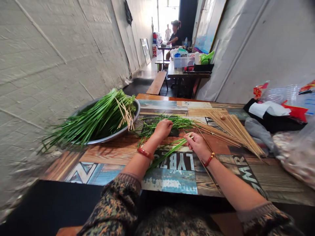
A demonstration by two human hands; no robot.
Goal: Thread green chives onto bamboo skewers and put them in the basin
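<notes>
My right hand is closed around the ends of a few garlic chives, whose green blades slant down left beneath my left forearm. A thin bamboo skewer runs past the same hand toward the table's near edge; whether the fingers grip it I cannot tell. My left hand is closed over a loose heap of chive scraps, and what its fingers hold is hidden. At the left, a metal basin holds a large bunch of chives with several threaded skewers on top.
Many bare skewers lie fanned on the patchwork table. Plastic bags and a black tray crowd the right side. Beyond are a bench, a table with a plastic bin, and a seated person.
</notes>
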